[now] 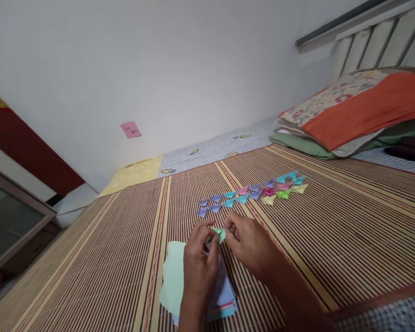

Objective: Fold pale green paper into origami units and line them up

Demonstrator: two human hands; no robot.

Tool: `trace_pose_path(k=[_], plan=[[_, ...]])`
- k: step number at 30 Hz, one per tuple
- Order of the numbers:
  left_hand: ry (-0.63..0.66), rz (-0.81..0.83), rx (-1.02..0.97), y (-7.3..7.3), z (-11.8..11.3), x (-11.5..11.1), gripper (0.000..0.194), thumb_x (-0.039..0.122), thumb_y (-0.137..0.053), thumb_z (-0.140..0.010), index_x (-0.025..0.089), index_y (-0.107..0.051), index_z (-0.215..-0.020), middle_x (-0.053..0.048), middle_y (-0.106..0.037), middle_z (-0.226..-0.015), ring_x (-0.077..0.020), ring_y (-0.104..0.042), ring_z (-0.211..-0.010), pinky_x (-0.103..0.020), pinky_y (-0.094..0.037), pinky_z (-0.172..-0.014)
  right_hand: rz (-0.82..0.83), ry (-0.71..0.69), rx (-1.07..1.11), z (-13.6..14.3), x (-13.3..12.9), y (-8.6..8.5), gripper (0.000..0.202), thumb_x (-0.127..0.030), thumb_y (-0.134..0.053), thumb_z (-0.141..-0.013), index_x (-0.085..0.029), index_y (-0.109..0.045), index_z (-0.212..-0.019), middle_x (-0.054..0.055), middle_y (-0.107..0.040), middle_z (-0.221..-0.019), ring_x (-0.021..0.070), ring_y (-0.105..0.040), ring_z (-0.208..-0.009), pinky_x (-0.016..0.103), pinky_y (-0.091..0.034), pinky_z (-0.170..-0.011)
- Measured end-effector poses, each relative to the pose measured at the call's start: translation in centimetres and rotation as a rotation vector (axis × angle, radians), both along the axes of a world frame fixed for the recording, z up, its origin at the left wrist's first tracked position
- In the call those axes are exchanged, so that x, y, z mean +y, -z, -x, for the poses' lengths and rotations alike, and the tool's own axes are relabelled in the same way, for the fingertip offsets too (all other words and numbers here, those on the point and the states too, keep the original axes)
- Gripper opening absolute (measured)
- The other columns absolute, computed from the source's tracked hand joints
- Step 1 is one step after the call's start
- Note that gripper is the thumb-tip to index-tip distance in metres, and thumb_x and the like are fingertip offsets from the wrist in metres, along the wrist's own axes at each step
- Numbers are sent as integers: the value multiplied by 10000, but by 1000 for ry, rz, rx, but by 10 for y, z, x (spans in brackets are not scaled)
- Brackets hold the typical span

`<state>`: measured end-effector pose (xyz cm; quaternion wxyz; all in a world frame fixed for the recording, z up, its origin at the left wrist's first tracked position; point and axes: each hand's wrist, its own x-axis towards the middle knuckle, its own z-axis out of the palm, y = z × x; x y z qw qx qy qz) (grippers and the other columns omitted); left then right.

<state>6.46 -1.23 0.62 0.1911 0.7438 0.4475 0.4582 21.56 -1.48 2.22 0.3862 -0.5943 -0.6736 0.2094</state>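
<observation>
One pale mint-green sheet of paper (173, 272), uneven along its left edge, lies leftmost on the brown-and-tan striped mat (131, 240), partly hidden by your left hand (198, 251). That hand pinches a small light-green piece of folded paper (221, 236), which sits at your fingertips, between your two hands, near the far end of a lavender-topped stack of paper (224, 286). It looks creased and pointed, part of it covered by your fingers. At its right edge, your right hand (247, 237) has its fingers curled in; I cannot tell whether they grip it. Beyond your hands, reaching rightward, small folded paper pieces (268, 191) in lavender, turquoise, pink, yellow and green sit in slanting rows.
</observation>
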Motion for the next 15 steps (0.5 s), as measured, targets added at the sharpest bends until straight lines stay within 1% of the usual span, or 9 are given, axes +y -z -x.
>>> trace_pose_path(k=[2, 5, 9, 12, 15], plan=[[-20, 3, -10, 2, 0, 1, 175, 150, -542, -961, 219, -616, -818, -80, -664, -1145, -240, -631, -1041, -341, -466, -865, -11, -17, 0, 1, 0, 0, 145, -82, -542, -849, -199, -518, -769, 5, -609, -695, 163, -565, -635, 256, -297, -586], [-16, 18, -33, 5, 1, 2, 160, 152, -551, -957, 220, -624, -832, -78, -665, -1131, -240, -632, -1039, -342, -471, -865, -28, -54, 5, 1, 0, 1, 159, -77, -551, -843, -202, -512, -752, -7, -591, -688, 151, -531, -615, 256, -284, -580], [-12, 43, -57, 5, 1, 2, 155, 166, -562, -953, 221, -629, -824, -78, -667, -1138, -245, -631, -1057, -343, -474, -872, -36, -103, 42, -2, 2, 2, 129, -91, -545, -859, -201, -548, -792, -9, -618, -712, 151, -566, -649, 244, -313, -586], [-9, 48, -66, 4, 0, 1, 162, 166, -564, -950, 220, -628, -811, -75, -669, -1131, -244, -634, -1051, -334, -476, -853, -24, -95, 39, -1, 2, 3, 108, -98, -562, -854, -196, -565, -806, -1, -630, -732, 155, -568, -659, 244, -322, -587], [-11, 43, -78, 4, -1, 1, 172, 154, -552, -949, 221, -630, -812, -76, -671, -1126, -245, -635, -1046, -346, -477, -871, -12, -69, 14, 2, 2, 2, 126, -72, -566, -834, -189, -561, -787, 8, -627, -749, 156, -549, -659, 249, -316, -592]])
